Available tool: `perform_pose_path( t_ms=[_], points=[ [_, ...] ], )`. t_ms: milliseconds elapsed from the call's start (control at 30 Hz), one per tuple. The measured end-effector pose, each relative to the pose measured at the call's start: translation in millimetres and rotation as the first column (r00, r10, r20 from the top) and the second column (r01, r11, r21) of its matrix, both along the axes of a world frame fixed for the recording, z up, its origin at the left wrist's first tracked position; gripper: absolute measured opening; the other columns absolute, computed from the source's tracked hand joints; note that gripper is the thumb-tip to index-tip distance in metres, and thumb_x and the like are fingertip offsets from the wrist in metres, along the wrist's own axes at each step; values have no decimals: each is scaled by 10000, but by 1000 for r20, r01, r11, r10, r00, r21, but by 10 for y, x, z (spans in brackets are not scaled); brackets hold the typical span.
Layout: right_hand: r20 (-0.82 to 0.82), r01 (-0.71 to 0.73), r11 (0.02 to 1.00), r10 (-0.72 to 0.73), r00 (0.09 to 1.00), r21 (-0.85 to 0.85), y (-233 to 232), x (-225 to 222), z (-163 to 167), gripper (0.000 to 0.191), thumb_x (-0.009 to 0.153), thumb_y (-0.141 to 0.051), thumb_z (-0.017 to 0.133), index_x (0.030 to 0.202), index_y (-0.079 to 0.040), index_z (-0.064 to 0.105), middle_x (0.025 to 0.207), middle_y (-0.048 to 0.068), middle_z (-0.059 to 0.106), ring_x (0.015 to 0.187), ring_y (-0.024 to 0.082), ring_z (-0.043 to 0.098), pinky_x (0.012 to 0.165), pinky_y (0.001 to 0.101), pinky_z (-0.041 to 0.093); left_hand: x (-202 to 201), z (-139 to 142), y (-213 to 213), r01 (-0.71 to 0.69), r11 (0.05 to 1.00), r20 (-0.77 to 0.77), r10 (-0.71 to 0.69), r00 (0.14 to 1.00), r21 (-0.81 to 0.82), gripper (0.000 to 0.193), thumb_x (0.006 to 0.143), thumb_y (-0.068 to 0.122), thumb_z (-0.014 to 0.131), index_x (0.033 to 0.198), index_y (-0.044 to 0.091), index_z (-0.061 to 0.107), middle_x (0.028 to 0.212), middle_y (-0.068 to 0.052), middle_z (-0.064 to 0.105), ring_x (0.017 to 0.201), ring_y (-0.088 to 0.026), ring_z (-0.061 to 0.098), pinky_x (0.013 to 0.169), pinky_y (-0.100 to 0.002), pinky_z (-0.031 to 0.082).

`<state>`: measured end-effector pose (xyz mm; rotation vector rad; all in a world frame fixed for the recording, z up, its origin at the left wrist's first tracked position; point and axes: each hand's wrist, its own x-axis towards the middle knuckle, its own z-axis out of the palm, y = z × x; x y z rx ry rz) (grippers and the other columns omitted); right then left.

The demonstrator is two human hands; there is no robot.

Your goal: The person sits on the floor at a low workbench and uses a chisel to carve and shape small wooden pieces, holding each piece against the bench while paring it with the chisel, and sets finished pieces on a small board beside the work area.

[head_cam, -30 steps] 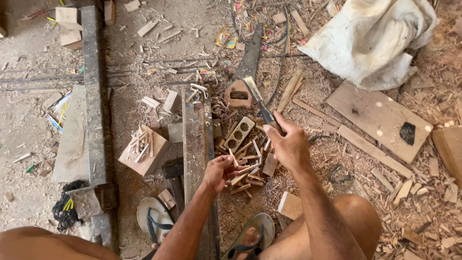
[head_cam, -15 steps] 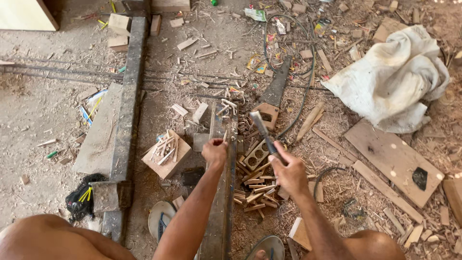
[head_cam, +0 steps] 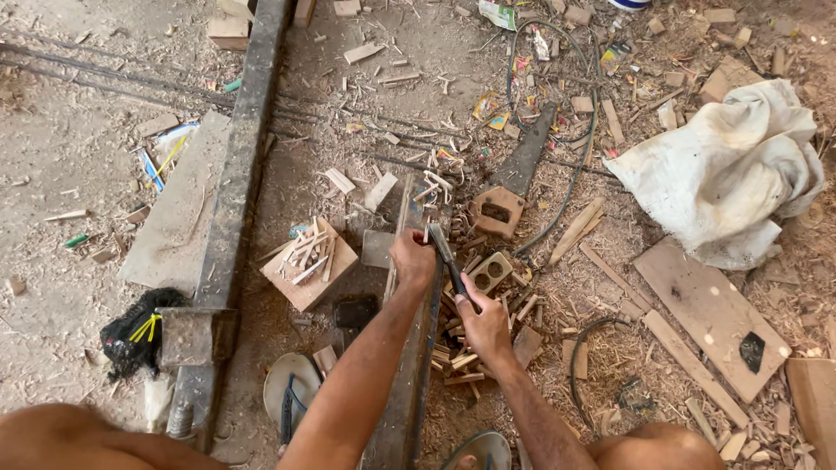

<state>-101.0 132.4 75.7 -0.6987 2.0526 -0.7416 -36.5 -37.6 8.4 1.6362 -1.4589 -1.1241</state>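
Note:
My right hand (head_cam: pixel 482 324) grips the handle of a hammer (head_cam: pixel 444 252), whose head is down near my left hand. My left hand (head_cam: pixel 412 258) is closed on something small held against the top of a dark upright steel beam (head_cam: pixel 409 383); what it pinches is too small to make out. Just right of the beam lies a heap of short wooden sticks (head_cam: pixel 466 348) and a small carved wooden block with holes (head_cam: pixel 490 271). A small wooden box of thin sticks (head_cam: pixel 307 264) sits on the ground left of my left hand.
A handsaw (head_cam: pixel 514 187) lies beyond the hands, a long steel beam (head_cam: pixel 239 183) runs on the left, a white sack (head_cam: pixel 723 174) and a plank (head_cam: pixel 710 313) lie on the right. A sandal (head_cam: pixel 290 400) and wood scraps and shavings cover the ground.
The view has swung left and down. My right hand has brought the hammer down and leftward, from raised over the stick heap to beside my left hand on the beam.

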Motion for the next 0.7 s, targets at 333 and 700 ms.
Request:
perform_pose_path(
  t_ms=[333, 700],
  points=[
    [-78, 44, 998, -47, 996, -39, 34, 278, 99, 537, 1010, -256, 559, 1538, -205, 467, 614, 67, 625, 374, 98, 481, 342, 280, 449, 215, -129, 59, 104, 989, 35, -101, 994, -104, 179, 719, 110, 864, 726, 33, 702, 814, -155, 710, 826, -312, 671, 768, -462, 545],
    [-282, 88, 996, -87, 955, -11, 85, 672, -219, 558, 1001, -220, 567, 1544, -211, 442, 653, 27, 673, 400, 103, 464, 322, 265, 417, 141, -280, -14, 126, 992, 66, -127, 990, 11, 75, 738, 97, 803, 767, 69, 740, 871, -184, 730, 848, -364, 712, 793, -466, 566]
  ],
)
